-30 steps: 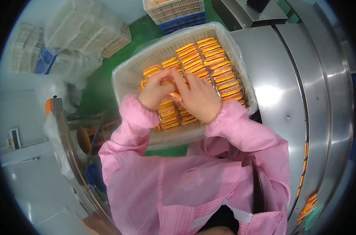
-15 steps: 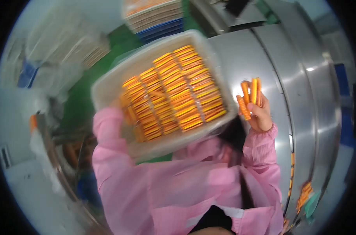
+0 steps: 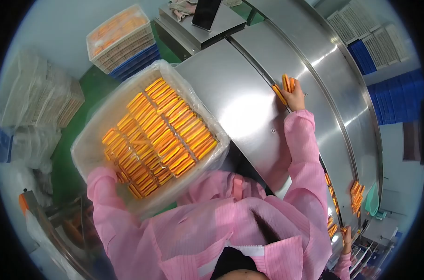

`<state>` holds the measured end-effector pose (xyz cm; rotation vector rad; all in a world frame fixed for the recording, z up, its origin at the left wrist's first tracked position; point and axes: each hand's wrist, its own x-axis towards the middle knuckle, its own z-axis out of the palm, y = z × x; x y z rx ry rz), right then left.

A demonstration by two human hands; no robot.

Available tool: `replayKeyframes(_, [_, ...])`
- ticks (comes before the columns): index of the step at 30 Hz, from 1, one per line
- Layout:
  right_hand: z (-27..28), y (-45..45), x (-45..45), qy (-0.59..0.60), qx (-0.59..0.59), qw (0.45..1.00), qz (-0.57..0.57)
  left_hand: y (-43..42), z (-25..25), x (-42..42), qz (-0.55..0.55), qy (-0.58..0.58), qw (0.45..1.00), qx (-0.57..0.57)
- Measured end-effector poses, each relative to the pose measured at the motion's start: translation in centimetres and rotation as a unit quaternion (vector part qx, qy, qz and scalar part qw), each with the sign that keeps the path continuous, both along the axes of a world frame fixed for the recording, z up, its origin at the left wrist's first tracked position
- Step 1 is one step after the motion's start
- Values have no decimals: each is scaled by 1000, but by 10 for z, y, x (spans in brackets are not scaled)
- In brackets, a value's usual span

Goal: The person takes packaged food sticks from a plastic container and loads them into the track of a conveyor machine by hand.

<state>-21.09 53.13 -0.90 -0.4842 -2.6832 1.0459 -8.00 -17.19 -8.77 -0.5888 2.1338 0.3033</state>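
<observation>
My right hand is closed on several orange and yellow stick packets above the steel surface, beside its narrow channel. One packet lies along that channel at my fingertips. On the left is a lined crate holding rows of the same packets. My left hand is inside the crate's near left side, by the packets, blurred and mostly hidden past the pink cuff, so its fingers do not show.
Packets lie in a pile and along the channel at the lower right, near a green net and another person's hand. A phone rests on a steel box. Stacked crates stand behind.
Both hands were together over the crate, then parted. My right hand has moved out over the steel channel with packets; my left went to the crate's left side. The view has turned right.
</observation>
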Motion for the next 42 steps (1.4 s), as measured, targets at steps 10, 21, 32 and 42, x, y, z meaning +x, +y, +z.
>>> replayKeyframes(10, [7, -3, -36, -69, -72, 987, 129, 39, 41, -12, -81, -35, 992, -91])
replayKeyframes(21, [0, -18, -71, -93, 24, 988, 121, 96, 122, -14, -85, -106, 979, -150])
replayKeyframes(32, [-10, -40, -99, -41, 24, 997, 65, 85, 60, -27, -49, 100, 989, -96])
replayKeyframes(42, [1, -94, -66, 175, 242, 943, 145, 14, 1, 25, 88, 319, 940, -82])
